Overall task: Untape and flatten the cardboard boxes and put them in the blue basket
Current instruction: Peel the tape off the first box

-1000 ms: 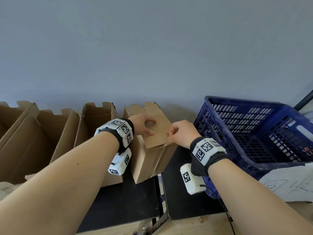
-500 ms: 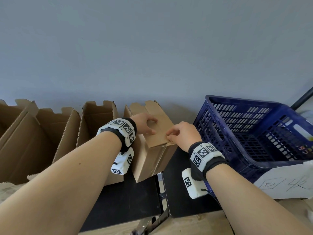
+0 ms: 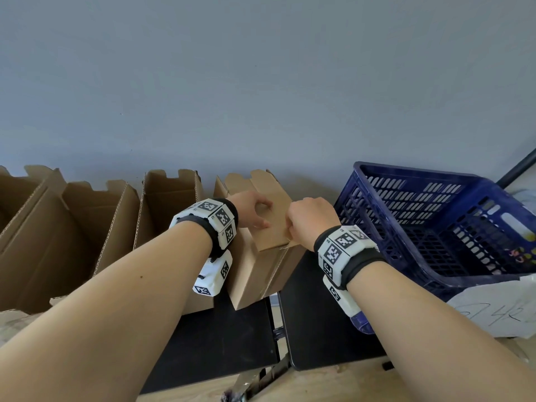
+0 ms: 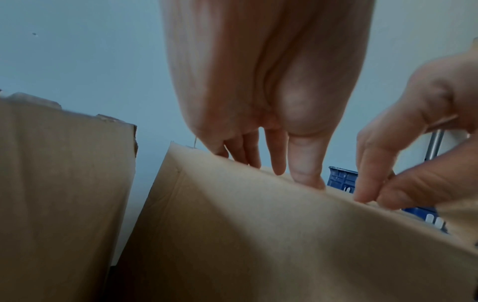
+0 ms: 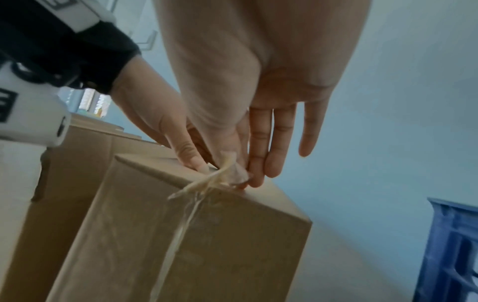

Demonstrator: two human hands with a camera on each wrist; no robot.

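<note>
A brown cardboard box (image 3: pixel 261 265) stands tilted on the black table (image 3: pixel 232 338), its taped seam facing me. My left hand (image 3: pixel 252 211) rests on the box's top face, fingers (image 4: pixel 305 173) pressing down on the cardboard (image 4: pixel 258 235). My right hand (image 3: pixel 307 219) is at the top front edge. In the right wrist view its thumb and forefinger pinch a crumpled, lifted end of clear tape (image 5: pixel 227 169) at the box (image 5: pixel 207 235) edge, while the other fingers hang straight. The blue basket (image 3: pixel 435 175) stands tilted to the right, with nothing visible in the part I can see.
Several open cardboard boxes (image 3: pixel 162 204) line the wall to the left, the nearest touching the held box. A white sheet of paper (image 3: pixel 493 309) lies against the basket's front. The table top has a gap (image 3: pixel 274 329) down its middle.
Both hands stay on the box. My right hand has crept slightly up and left along the top edge, its grip tightening on the tape end.
</note>
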